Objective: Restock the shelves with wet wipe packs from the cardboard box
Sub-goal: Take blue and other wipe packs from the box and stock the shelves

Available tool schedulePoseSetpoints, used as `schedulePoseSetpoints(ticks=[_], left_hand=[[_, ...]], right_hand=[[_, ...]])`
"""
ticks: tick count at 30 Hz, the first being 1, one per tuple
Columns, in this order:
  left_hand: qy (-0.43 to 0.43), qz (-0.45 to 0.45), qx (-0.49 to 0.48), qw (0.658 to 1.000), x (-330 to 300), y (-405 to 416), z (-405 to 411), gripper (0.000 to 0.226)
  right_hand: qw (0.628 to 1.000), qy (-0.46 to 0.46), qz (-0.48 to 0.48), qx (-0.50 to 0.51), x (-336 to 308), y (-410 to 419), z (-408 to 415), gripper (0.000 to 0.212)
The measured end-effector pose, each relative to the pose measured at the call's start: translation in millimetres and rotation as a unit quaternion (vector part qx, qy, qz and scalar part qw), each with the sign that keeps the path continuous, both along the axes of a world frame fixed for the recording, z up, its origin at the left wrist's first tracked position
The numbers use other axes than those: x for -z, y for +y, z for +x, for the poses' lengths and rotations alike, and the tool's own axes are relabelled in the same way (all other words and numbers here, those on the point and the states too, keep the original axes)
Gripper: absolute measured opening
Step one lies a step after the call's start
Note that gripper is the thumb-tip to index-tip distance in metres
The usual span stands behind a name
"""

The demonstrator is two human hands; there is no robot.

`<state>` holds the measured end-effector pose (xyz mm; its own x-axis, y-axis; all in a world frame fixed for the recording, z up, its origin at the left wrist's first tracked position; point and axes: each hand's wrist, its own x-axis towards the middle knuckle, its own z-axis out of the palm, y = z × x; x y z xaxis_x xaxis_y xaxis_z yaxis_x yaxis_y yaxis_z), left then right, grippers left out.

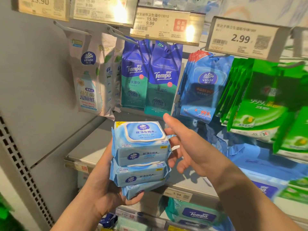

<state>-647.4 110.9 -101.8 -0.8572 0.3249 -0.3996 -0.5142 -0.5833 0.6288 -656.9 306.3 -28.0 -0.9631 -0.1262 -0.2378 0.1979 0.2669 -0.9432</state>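
Observation:
Three light-blue Vinda wet wipe packs (140, 154) form a stack in front of the shelf. My left hand (106, 187) holds the stack from below and from its left side, fingers curled under the bottom pack. My right hand (181, 147) is just right of the stack, index finger stretched up past the top pack, the other fingers loosely bent and touching the stack's right edge. Behind the stack lies a white shelf board (86, 152), bare on its left part. The cardboard box is out of view.
Hanging packs fill the pegs above: white Vinda pouches (88, 84), blue-green Tempo packs (150, 79), blue Vinda sachets (205, 87) and green packs (260, 100). Price tags (241, 39) jut out overhead. Blue packs (253, 162) lie on the shelf to the right, Tempo packs (196, 214) below.

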Motion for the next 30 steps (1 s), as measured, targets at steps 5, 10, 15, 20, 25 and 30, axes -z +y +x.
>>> schedulePoseSetpoints(ticks=[5, 10, 15, 20, 25, 30], left_hand=[[0.019, -0.015, 0.025, 0.999, -0.1, -0.1, -0.1, 0.08], [0.049, -0.051, 0.012, 0.997, 1.6, 1.8, -7.8, 0.085], [-0.006, -0.034, 0.007, 0.999, 6.9, -3.8, -2.8, 0.056], [-0.004, -0.028, -0.023, 0.999, 7.3, -9.4, -2.1, 0.059], [-0.002, -0.014, -0.038, 0.999, 8.5, -16.2, -2.3, 0.059], [0.001, -0.014, -0.046, 0.999, 7.6, -15.4, -2.7, 0.059]], right_hand=[[0.999, -0.016, 0.015, -0.037, -4.1, -5.9, 1.0, 0.065], [0.997, -0.051, -0.05, -0.013, 5.4, -0.8, -1.8, 0.054], [0.979, -0.062, -0.188, 0.037, 12.0, 14.5, -4.8, 0.041], [0.965, -0.038, -0.22, 0.136, 29.5, 39.5, -6.3, 0.042], [0.949, -0.024, -0.169, 0.265, 63.0, 57.7, -7.9, 0.047], [0.936, 0.108, -0.065, 0.327, 80.7, 59.4, -20.9, 0.047]])
